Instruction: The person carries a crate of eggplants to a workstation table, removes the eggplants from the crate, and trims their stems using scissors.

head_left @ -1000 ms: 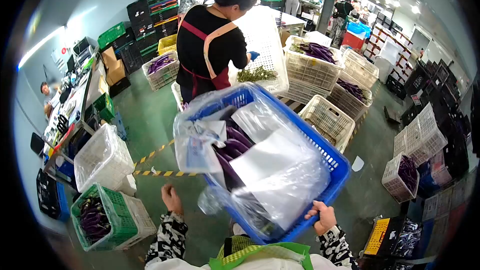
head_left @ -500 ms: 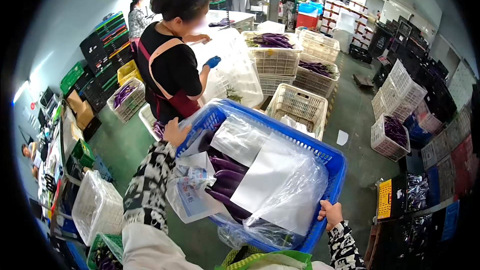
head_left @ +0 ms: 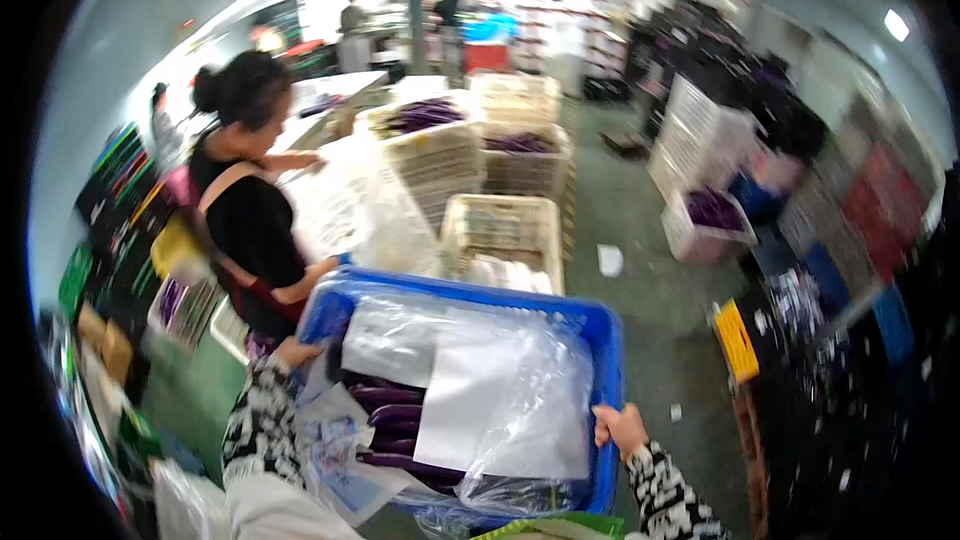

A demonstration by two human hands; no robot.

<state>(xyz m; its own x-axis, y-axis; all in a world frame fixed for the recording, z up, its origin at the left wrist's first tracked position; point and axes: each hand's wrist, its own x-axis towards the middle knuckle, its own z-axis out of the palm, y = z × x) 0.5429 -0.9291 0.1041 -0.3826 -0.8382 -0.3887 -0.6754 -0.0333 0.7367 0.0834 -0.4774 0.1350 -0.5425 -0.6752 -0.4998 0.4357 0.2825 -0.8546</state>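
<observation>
A blue plastic crate (head_left: 606, 380) is held in front of my body. Inside it lie several purple eggplants (head_left: 392, 420), partly covered by white paper sheets (head_left: 470, 410) and clear plastic film (head_left: 545, 380). My left hand (head_left: 297, 352) grips the crate's left rim, its fingers partly hidden there. On the opposite side my right hand (head_left: 622, 428) is closed around the rim. A printed plastic bag (head_left: 345, 450) hangs over the crate's left edge.
A co-worker (head_left: 240, 210) in a black top stands just beyond the crate at left. White crates (head_left: 502, 240) stand ahead, some with eggplants. More crates (head_left: 705, 225) and dark stacks line the right side. Green floor (head_left: 640, 330) runs between; a paper scrap (head_left: 610, 260) lies on it.
My view has swung to the right, so the room and co-worker appear further left. The crate stays in both hands and now looks more level. The picture is blurrier.
</observation>
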